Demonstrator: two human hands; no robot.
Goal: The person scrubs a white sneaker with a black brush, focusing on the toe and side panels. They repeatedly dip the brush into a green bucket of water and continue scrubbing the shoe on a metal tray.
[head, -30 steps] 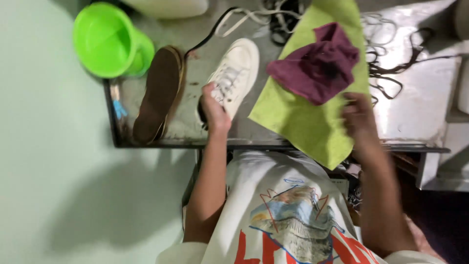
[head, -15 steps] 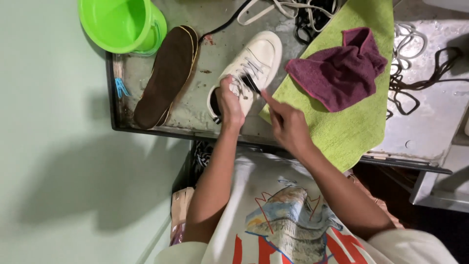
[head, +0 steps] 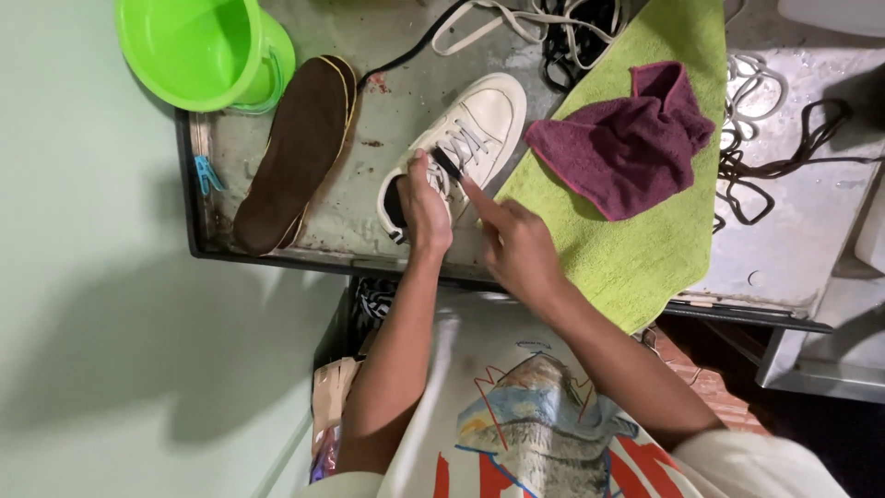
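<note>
Left hand (head: 426,210) gripped collar of white sneaker (head: 461,148), lying on metal tray (head: 277,249) beside green towel (head: 608,240). Right hand (head: 516,247), index extended, others curled, touched laces near tongue. Best practice, judged: steady heel firmly; work laces gently.

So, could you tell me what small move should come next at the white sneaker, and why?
Probably draw the lace end a little further out of its eyelet. The left hand steadies the white sneaker at its opening, and the right hand pinches at the laces near the tongue, which remain threaded lower down. The exact grip is too small to tell.
</note>
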